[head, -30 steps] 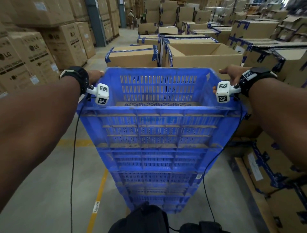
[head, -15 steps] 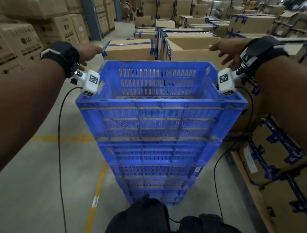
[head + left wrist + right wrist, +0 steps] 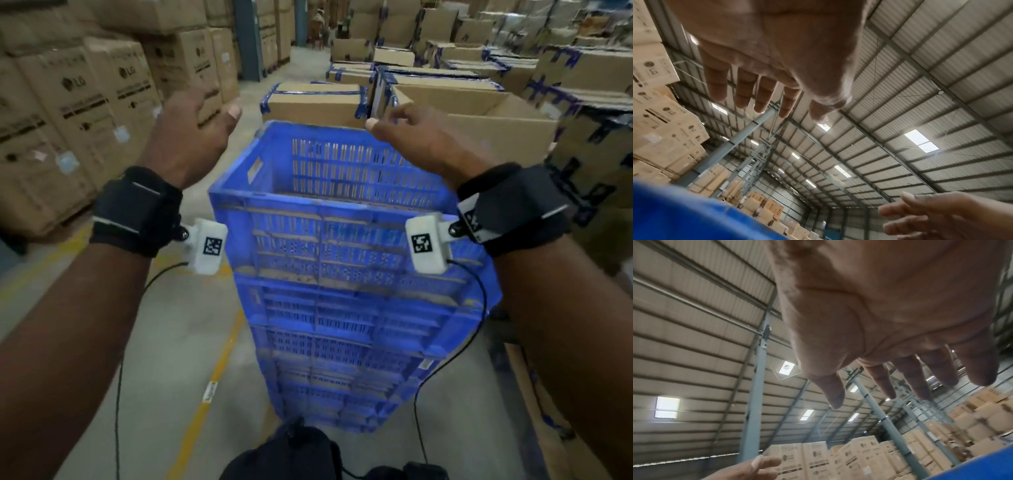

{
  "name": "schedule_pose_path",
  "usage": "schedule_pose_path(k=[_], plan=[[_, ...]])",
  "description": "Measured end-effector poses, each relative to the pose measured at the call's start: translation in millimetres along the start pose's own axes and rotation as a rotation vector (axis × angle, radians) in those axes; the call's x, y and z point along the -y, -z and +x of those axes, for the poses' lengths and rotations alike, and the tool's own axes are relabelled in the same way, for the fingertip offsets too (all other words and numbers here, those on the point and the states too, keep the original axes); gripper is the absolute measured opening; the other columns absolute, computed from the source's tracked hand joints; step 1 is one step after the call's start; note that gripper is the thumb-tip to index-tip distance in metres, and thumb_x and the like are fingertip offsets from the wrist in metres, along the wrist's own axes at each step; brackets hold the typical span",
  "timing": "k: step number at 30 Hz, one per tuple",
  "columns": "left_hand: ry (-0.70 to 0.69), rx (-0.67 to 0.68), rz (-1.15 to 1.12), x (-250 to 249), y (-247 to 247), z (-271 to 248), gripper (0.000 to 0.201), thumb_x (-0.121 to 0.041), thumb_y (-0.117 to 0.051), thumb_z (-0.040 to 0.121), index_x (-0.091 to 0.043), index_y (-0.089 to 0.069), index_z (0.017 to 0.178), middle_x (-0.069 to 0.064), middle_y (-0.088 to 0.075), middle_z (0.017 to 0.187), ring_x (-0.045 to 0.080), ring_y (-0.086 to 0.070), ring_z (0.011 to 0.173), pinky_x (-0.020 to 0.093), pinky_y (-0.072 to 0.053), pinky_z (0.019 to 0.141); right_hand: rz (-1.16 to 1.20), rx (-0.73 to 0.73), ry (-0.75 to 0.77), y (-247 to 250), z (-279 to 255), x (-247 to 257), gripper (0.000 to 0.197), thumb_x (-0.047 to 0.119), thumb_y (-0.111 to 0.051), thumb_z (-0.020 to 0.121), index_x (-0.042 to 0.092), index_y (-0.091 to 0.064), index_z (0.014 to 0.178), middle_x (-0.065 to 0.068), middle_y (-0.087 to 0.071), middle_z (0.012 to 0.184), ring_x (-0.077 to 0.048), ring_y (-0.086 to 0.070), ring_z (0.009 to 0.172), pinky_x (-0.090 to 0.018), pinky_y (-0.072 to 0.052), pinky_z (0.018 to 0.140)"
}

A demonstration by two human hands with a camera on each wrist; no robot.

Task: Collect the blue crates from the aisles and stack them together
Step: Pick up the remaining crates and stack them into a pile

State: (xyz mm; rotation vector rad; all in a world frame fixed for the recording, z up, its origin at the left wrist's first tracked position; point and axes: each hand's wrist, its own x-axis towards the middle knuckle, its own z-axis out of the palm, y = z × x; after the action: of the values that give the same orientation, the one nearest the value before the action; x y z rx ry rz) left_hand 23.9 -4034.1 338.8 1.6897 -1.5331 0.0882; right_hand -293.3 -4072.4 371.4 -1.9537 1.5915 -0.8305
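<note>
Both hands' grip open above crate stack (image 3: 346,267).

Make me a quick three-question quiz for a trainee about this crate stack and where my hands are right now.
1. True or false: the left hand grips the rim of the top blue crate.
2. Multiple choice: the top blue crate is A) full of cartons, B) showing nothing inside, C) tipped on its side.
3. Short answer: what brand is printed on the cardboard boxes stacked on the left?

Key:
1. False. Both the left hand and the right hand are open, lifted clear of the crate.
2. B
3. LG
</note>
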Motion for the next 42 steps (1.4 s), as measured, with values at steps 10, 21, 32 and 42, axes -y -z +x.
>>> schedule_pose_path(k=[10, 21, 32, 42], plan=[[0.32, -0.246, 0.146, 40.4, 47.4, -220.7, 0.059, -0.058, -0.049, 0.094, -0.025, -0.05, 0.143, 0.004, -0.053, 0.142, 0.022, -0.046, 0.134, 0.036, -0.036, 0.113, 0.15, 0.269, 0.519, -119.1, -70.4, 42.2, 0.058, 0.051, -0.058, 0.097, 0.02, -0.051, 0.145, 0.005, -0.051, 0.148, -0.009, -0.043, 0.138, -0.022, -0.031, 0.111], [0.966, -0.541, 0.363, 5.1, 145.9, -536.0, 0.059, -0.052, -0.052, 0.093, -0.025, -0.049, 0.145, 0.004, -0.047, 0.147, 0.022, -0.041, 0.138, 0.039, -0.034, 0.115, 0.143, 0.946, 0.869, -283.1, -271.2, 71.4, 0.059, 0.045, -0.06, 0.097, 0.022, -0.046, 0.149, 0.0, -0.043, 0.156, -0.013, -0.034, 0.145, -0.021, -0.02, 0.115], [1.352, -1.018, 0.511, -79.6, 249.5, -818.7, 0.054, -0.049, -0.055, 0.092, -0.027, -0.052, 0.142, 0.0, -0.05, 0.141, 0.017, -0.046, 0.133, 0.031, -0.036, 0.11, 0.15, 1.43, 1.083, -374.5, -571.5, 132.5, 0.054, 0.047, -0.059, 0.096, 0.031, -0.049, 0.147, 0.008, -0.044, 0.155, -0.008, -0.04, 0.14, -0.032, -0.033, 0.116], [1.657, -1.391, 0.745, -196.9, 329.0, -1036.2, 0.048, -0.05, -0.055, 0.096, -0.033, -0.051, 0.141, -0.006, -0.049, 0.143, 0.012, -0.044, 0.135, 0.033, -0.037, 0.11, 0.145, 1.892, 1.361, -383.8, -897.3, 172.7, 0.052, 0.049, -0.057, 0.096, 0.036, -0.048, 0.146, 0.022, -0.043, 0.143, -0.002, -0.043, 0.13, -0.028, -0.035, 0.112]])
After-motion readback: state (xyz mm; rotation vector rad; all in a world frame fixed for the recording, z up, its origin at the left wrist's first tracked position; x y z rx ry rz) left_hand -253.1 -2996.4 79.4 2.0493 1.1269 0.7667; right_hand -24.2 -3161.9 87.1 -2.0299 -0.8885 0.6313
